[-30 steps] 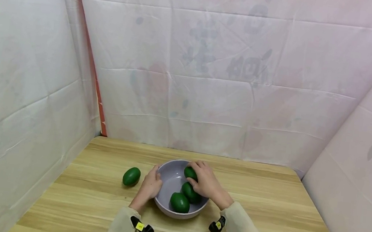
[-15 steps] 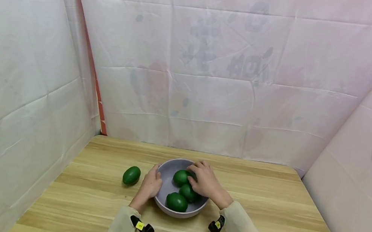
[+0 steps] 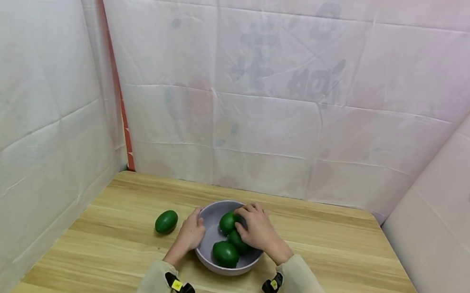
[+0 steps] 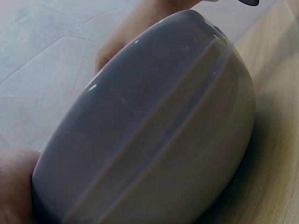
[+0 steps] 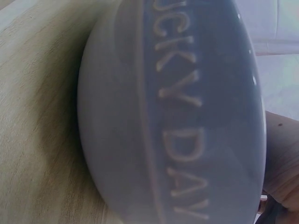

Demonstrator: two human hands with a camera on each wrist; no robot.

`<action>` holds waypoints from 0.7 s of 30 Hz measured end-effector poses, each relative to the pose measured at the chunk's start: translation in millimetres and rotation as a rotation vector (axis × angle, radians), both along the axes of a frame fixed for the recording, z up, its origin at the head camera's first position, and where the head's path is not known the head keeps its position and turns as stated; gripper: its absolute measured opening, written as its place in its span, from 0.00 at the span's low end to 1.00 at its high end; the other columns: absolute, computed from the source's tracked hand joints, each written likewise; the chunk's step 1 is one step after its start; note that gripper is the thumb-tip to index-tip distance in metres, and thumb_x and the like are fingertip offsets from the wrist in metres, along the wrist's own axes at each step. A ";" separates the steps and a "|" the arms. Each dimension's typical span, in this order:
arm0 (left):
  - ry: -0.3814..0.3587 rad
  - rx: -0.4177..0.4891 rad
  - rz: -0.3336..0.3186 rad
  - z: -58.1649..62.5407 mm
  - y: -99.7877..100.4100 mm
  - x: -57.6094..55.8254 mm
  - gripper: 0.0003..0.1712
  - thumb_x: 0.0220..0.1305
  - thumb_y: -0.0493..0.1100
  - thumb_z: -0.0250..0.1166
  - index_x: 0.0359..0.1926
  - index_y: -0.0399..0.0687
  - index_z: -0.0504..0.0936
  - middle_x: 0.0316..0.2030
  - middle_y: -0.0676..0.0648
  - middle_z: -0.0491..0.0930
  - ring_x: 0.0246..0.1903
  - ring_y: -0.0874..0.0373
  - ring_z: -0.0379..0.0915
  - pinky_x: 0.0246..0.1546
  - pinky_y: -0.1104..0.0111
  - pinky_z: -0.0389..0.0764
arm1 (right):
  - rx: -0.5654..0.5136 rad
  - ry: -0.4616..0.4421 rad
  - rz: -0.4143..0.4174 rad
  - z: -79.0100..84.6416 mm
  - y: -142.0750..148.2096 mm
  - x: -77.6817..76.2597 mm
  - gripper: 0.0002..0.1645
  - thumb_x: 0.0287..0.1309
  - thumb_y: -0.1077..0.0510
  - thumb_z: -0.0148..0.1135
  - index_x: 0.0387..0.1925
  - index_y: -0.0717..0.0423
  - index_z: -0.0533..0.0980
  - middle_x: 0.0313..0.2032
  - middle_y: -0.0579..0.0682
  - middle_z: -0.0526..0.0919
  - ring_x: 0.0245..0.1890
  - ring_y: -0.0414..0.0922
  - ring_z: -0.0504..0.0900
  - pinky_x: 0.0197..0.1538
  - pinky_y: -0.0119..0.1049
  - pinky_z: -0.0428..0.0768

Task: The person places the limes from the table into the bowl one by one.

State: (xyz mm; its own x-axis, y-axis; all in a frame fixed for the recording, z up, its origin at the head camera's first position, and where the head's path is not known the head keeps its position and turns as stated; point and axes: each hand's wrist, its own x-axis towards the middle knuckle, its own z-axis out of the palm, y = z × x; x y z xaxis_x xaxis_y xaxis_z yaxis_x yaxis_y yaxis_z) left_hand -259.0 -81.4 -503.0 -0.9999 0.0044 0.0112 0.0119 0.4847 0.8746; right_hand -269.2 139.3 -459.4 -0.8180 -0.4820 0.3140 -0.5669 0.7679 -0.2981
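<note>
A grey-purple bowl [image 3: 205, 253] stands on the wooden table, holding three dark green, lemon-shaped fruits. My left hand [image 3: 191, 231] grips the bowl's left rim, with the thumb on the inner side. Over the right rim my right hand [image 3: 258, 228] reaches in, thumb and fingers bent around the right end of the far green fruit [image 3: 227, 223]. Below that thumb lies a second fruit [image 3: 238, 243], partly covered, and a third fruit [image 3: 225, 254] rests nearest the front rim. Raised letters mark the bowl's outer wall [image 5: 187, 140] in the right wrist view.
Another green fruit [image 3: 166, 222] lies on the table [image 3: 335, 252] just left of the left hand. Pale printed cloth [image 3: 263, 121] hangs behind the table and on both sides. Each sleeve carries a black wrist camera [image 3: 273, 285].
The far fruit, first under the right fingers by the right wall, rolled left toward the bowl's middle. The right fingers then shifted slightly left onto it. The left hand keeps its place on the rim.
</note>
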 end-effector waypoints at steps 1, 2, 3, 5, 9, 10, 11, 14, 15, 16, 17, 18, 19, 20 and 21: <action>-0.001 0.001 0.000 0.0 -0.1 0.1 0.28 0.75 0.34 0.45 0.74 0.39 0.65 0.69 0.31 0.70 0.69 0.33 0.68 0.68 0.40 0.70 | -0.002 0.001 0.001 -0.1 0.0 0.0 0.18 0.63 0.56 0.68 0.53 0.55 0.82 0.53 0.58 0.84 0.58 0.58 0.75 0.60 0.64 0.74; -0.001 0.001 -0.001 -0.2 -0.1 0.1 0.28 0.76 0.34 0.45 0.73 0.39 0.65 0.69 0.31 0.70 0.68 0.33 0.68 0.67 0.40 0.71 | -0.005 0.008 0.003 -0.5 0.0 -0.1 0.18 0.63 0.57 0.68 0.53 0.55 0.82 0.53 0.58 0.84 0.58 0.59 0.75 0.60 0.64 0.74; -0.002 0.001 0.000 -0.4 -0.2 0.2 0.27 0.76 0.35 0.45 0.73 0.40 0.65 0.69 0.31 0.70 0.68 0.33 0.68 0.67 0.40 0.71 | -0.008 0.013 0.006 -0.7 0.1 0.0 0.18 0.63 0.57 0.68 0.54 0.56 0.82 0.53 0.58 0.84 0.58 0.59 0.75 0.60 0.65 0.74; -0.002 -0.001 -0.002 -0.8 -0.4 0.1 0.27 0.76 0.35 0.45 0.73 0.40 0.65 0.69 0.31 0.70 0.68 0.33 0.69 0.66 0.41 0.72 | -0.016 0.027 0.013 -1.0 0.2 0.2 0.18 0.62 0.58 0.68 0.54 0.56 0.82 0.52 0.58 0.84 0.57 0.59 0.76 0.59 0.65 0.74; -0.005 -0.002 -0.007 -1.5 -0.5 0.3 0.26 0.76 0.35 0.45 0.73 0.41 0.66 0.69 0.32 0.71 0.67 0.34 0.70 0.65 0.41 0.74 | -0.027 0.040 0.019 -0.5 0.5 1.2 0.19 0.62 0.58 0.68 0.54 0.56 0.81 0.52 0.57 0.84 0.57 0.59 0.76 0.58 0.64 0.74; -0.005 -0.001 -0.008 -1.5 -0.5 0.2 0.26 0.76 0.35 0.45 0.73 0.41 0.66 0.69 0.32 0.71 0.67 0.33 0.69 0.65 0.41 0.74 | -0.028 0.041 0.019 -0.2 0.6 1.5 0.19 0.62 0.59 0.68 0.54 0.56 0.81 0.52 0.57 0.84 0.57 0.59 0.77 0.57 0.64 0.75; -0.006 -0.001 -0.008 -1.5 -0.5 0.2 0.26 0.76 0.35 0.45 0.73 0.42 0.66 0.69 0.32 0.71 0.67 0.33 0.70 0.64 0.41 0.74 | -0.027 0.040 0.018 -0.2 0.7 1.5 0.19 0.62 0.59 0.68 0.54 0.56 0.81 0.52 0.57 0.84 0.57 0.59 0.77 0.57 0.63 0.75; -0.009 0.003 -0.008 -1.6 -0.8 -0.1 0.26 0.76 0.35 0.45 0.73 0.42 0.66 0.69 0.32 0.71 0.67 0.33 0.70 0.65 0.41 0.74 | -0.031 0.028 0.019 1.1 1.4 2.1 0.19 0.63 0.59 0.67 0.55 0.57 0.80 0.53 0.58 0.83 0.57 0.60 0.76 0.57 0.63 0.75; -0.009 0.004 -0.008 -1.6 -0.8 -0.3 0.26 0.76 0.35 0.45 0.73 0.42 0.66 0.69 0.32 0.71 0.67 0.34 0.70 0.65 0.41 0.74 | -0.037 0.024 0.021 1.9 1.7 2.3 0.19 0.63 0.59 0.67 0.55 0.58 0.80 0.53 0.59 0.83 0.58 0.60 0.77 0.58 0.63 0.75; -0.010 0.005 -0.008 -1.7 -0.9 -0.3 0.26 0.76 0.35 0.45 0.73 0.42 0.66 0.69 0.32 0.71 0.67 0.34 0.70 0.65 0.41 0.74 | -0.043 0.023 0.020 2.9 2.1 2.7 0.19 0.63 0.59 0.67 0.55 0.59 0.80 0.53 0.59 0.83 0.58 0.60 0.77 0.58 0.63 0.75; -0.011 0.005 -0.008 -1.8 -1.0 -0.4 0.27 0.76 0.35 0.45 0.73 0.42 0.66 0.69 0.32 0.71 0.67 0.34 0.69 0.65 0.41 0.74 | -0.050 0.019 0.018 3.7 2.8 3.1 0.19 0.63 0.59 0.67 0.55 0.59 0.80 0.54 0.59 0.82 0.58 0.60 0.77 0.59 0.63 0.76; -0.011 0.007 -0.008 -1.9 -1.1 -0.4 0.27 0.76 0.35 0.45 0.73 0.42 0.66 0.69 0.32 0.71 0.67 0.34 0.69 0.65 0.41 0.74 | -0.058 0.016 0.016 4.6 3.6 3.6 0.19 0.63 0.60 0.67 0.55 0.59 0.80 0.54 0.60 0.82 0.58 0.60 0.77 0.60 0.63 0.76; -0.011 0.007 -0.008 -2.2 -1.2 -0.5 0.27 0.76 0.35 0.45 0.73 0.42 0.66 0.69 0.32 0.71 0.67 0.34 0.69 0.65 0.41 0.74 | -0.068 0.013 0.014 5.5 4.5 4.2 0.19 0.63 0.60 0.67 0.55 0.59 0.80 0.55 0.60 0.82 0.58 0.61 0.77 0.60 0.63 0.76; -0.011 0.007 -0.009 -2.3 -1.2 -0.6 0.27 0.76 0.35 0.45 0.73 0.41 0.66 0.69 0.32 0.70 0.68 0.34 0.69 0.65 0.41 0.73 | -0.079 0.007 0.010 6.5 5.5 5.1 0.20 0.63 0.60 0.67 0.56 0.59 0.80 0.55 0.61 0.82 0.58 0.61 0.77 0.61 0.63 0.76; -0.011 0.007 -0.008 -2.6 -1.2 -0.7 0.27 0.76 0.35 0.45 0.73 0.41 0.66 0.69 0.32 0.71 0.68 0.34 0.69 0.65 0.41 0.73 | -0.091 0.002 0.006 7.3 6.7 6.2 0.20 0.63 0.60 0.66 0.56 0.60 0.79 0.56 0.61 0.81 0.59 0.61 0.78 0.62 0.62 0.76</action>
